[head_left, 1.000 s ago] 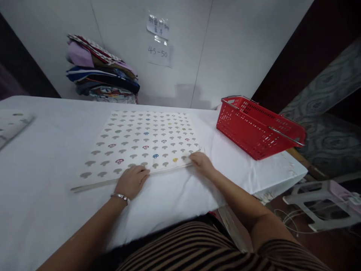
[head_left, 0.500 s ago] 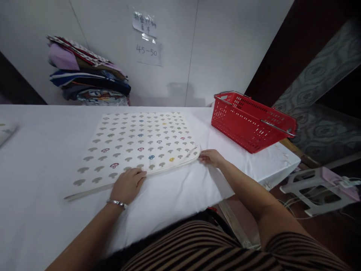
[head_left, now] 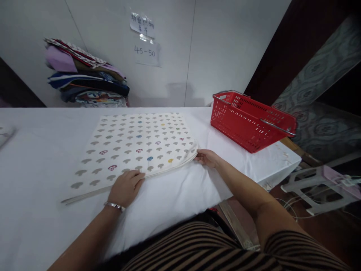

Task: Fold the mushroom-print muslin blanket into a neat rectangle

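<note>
A white tablecloth printed with grey and coloured mushrooms lies folded in layers on the table. My right hand pinches its near right corner, where the layered edge curves slightly upward. At the middle of the near edge, my left hand, with a silver bracelet at the wrist, grips the cloth, its fingers on top and the thumb along the edge. The left fingertips are partly hidden.
The table has a white cover. A red basket stands at its right end. Stacked folded fabrics sit against the back wall. Another cloth shows at the left edge. A plastic stool stands on the floor at right.
My right hand has drawn the near right corner slightly left and bent its edge up a bit more. The left hand stays on the near edge; the view has shifted slightly.
</note>
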Demonstrator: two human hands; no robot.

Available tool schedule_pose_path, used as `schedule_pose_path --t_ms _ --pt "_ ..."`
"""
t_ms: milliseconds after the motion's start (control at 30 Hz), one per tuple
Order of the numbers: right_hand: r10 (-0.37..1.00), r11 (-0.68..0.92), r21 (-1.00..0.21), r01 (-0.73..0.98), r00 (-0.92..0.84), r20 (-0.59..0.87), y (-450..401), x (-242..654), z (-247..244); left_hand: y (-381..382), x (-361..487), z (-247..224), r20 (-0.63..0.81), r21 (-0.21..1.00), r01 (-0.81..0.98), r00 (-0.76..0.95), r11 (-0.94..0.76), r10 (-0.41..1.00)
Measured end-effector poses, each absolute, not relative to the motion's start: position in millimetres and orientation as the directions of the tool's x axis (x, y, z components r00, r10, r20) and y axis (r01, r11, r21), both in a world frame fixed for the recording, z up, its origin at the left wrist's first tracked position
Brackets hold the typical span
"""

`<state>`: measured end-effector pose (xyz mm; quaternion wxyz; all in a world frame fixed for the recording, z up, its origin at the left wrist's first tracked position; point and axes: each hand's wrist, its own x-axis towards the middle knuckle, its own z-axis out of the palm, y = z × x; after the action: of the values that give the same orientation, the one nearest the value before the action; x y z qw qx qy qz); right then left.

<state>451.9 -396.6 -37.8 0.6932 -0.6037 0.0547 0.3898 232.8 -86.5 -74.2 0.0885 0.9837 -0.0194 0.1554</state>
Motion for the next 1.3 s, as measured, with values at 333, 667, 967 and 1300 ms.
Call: schedule_pose_path --t_ms 333,667,967,1300 --pt "0.312 -0.322 -0.838 -0.440 0.787 -0.533 -410 450 -41 -89 232 -71 0.291 0.177 -0.054 0.957 -0.983 0.000" --pt "0.250 -0.603 -0.741 -0.295 0.813 -0.526 -413 447 -27 -91 230 -70 0.285 0.182 -0.058 0.958 -0.982 -0.004" --pt "0.245 -0.728 -0.685 -0.044 0.915 -0.320 -416 446 -44 -92 230 -68 0.285 0.211 -0.037 0.958 -0.977 0.025" --pt "0.255 -0.632 -0.774 -0.032 0.935 -0.248 -411 444 -54 -91 230 -69 0.304 0.180 -0.064 0.953 -0.982 -0.006"
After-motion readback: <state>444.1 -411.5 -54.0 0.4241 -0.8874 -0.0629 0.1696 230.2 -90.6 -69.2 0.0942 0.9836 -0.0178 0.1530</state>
